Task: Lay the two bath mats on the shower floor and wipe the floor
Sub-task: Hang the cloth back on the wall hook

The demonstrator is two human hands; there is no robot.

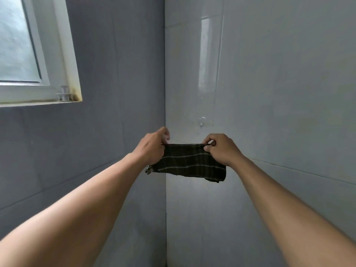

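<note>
Dark striped cloth (189,162) held up mid-air at tiled wall corner (165,93), hanging from its top edge. Left hand (153,146) and right hand (221,149) each pinch one top corner.

At centre frame I saw a cloth (187,162) of dark woven fabric with thin pale stripes, matt and soft-looking, ragged at its lower left corner. The right wall (279,93) was pale tile, glossy enough to carry a bright reflection high up, while the left wall (119,93) was grey tile, smooth with a duller sheen. In the upper left, the window frame (63,54) looked like smooth white plastic, stained yellowish at its lower right corner, around a frosted glass pane (15,45).
</note>
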